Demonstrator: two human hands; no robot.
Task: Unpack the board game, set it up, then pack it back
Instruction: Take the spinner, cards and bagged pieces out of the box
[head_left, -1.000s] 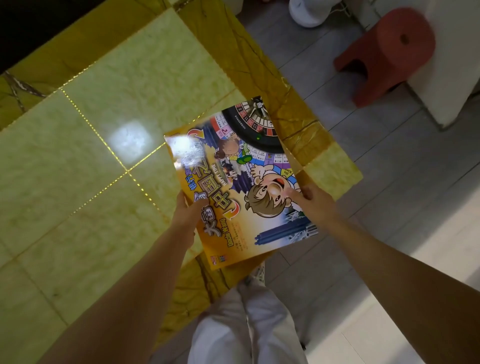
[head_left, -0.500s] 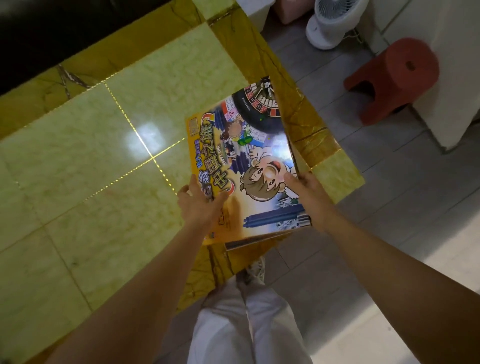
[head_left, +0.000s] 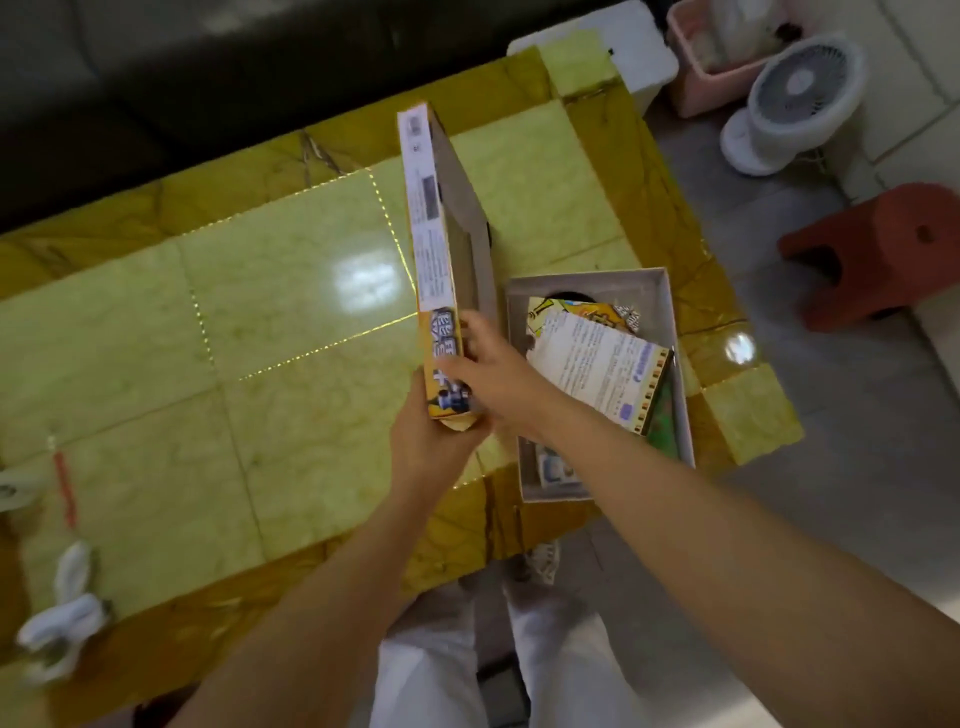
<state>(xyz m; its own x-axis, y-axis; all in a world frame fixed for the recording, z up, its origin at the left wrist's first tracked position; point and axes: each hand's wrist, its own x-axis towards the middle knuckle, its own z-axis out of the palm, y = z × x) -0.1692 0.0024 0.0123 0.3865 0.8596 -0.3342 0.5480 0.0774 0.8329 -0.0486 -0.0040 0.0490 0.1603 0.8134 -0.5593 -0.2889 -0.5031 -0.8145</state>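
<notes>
As the lid (head_left: 441, 234) of the board game stands on its long edge above the yellow marble-patterned table (head_left: 260, 338), both hands clamp on its near end. The left hand (head_left: 431, 447) cups the lid's near corner from below with fingers curled round it. The right hand (head_left: 493, 374) reaches across from the other side, its fingers laid over the printed side wall and its thumb on the rim. The lid's plain grey inside faces the right hand's side; the printed outer wall, with small text and a barcode, faces up and toward the left hand's side.

Just beyond the right forearm sits the open box base (head_left: 582, 285) — resting near the table's corner, apart from the lid. Inside it lies a printed rules sheet (head_left: 592, 364), tilted across other pieces, with a green folded board (head_left: 667, 415) at the side farthest from the hands; the smaller items underneath are too blurred to name.

Well off to the left hand's side, near the table's near edge, lies a white coiled cable (head_left: 67, 618). On the tiled floor past the right hand stand a red plastic stool (head_left: 883, 249) and a white desk fan (head_left: 795, 98). A dark sofa (head_left: 156, 78) runs along the table's far side — and the person's white trousers (head_left: 431, 675) show below the forearms.
</notes>
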